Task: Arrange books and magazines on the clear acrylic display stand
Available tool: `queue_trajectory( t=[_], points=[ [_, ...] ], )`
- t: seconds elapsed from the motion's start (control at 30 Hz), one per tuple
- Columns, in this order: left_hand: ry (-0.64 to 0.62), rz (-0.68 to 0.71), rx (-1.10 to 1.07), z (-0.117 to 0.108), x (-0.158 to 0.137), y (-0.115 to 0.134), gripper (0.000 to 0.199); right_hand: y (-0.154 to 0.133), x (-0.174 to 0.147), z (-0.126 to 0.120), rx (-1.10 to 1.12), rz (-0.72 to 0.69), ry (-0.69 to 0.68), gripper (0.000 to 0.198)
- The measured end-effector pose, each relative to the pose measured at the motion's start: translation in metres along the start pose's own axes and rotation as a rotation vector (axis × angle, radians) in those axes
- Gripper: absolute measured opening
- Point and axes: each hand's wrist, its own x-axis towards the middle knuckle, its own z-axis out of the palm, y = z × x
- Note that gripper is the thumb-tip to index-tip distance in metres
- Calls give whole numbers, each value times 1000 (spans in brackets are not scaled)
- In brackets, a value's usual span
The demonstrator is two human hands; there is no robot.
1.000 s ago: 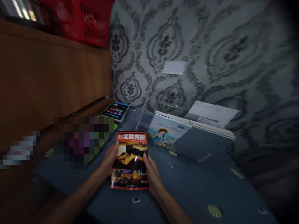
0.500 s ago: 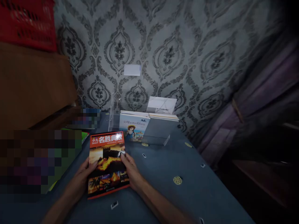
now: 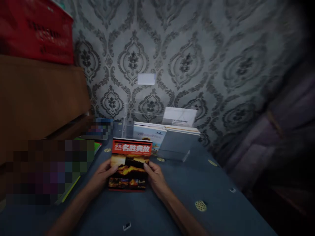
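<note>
Red-banded paperback: swings right, lining up before the blue picture book, masking more of it!
Left hand: clasps its left edge.
Right hand: clasps the opposite edge.
Acrylic rack: beyond, propping that picture book.

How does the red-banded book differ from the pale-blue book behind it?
The red-banded book is gripped by the left hand and right hand; the pale-blue book rests in the clear rack. The red-banded book's picture is dark and golden; the pale-blue book's cover is light. Both covers face the camera.
</note>
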Motion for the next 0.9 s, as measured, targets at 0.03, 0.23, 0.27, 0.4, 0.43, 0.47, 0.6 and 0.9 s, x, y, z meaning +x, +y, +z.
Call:
queue_trajectory(
  t=[0.03,0.23,0.27,0.4,0.43,0.47,0.6,0.9],
  points=[
    [15,0,-19,1,3,-2,56,0,1,-2,-16,8,14,43],
    [140,-56,-160,-2,7,-19,63,1,3,-4,-58,120,3,42],
    [142,-58,-171,-3,7,-21,63,0,3,-3,-57,130,-1,43],
    [138,-73,-217,-7,7,-24,62,-5,1,2,-31,136,-13,45],
    [134,-80,-225,-8,8,-24,62,-6,0,3,-24,141,-11,45],
    [128,-88,-231,-8,9,-24,62,-7,-2,4,-18,152,-4,45],
    [78,-116,-210,-9,8,-26,62,-6,-6,2,-5,238,80,51],
    [54,-22,7,-26,9,-36,74,16,-2,-14,-173,387,69,71]
  ],
)
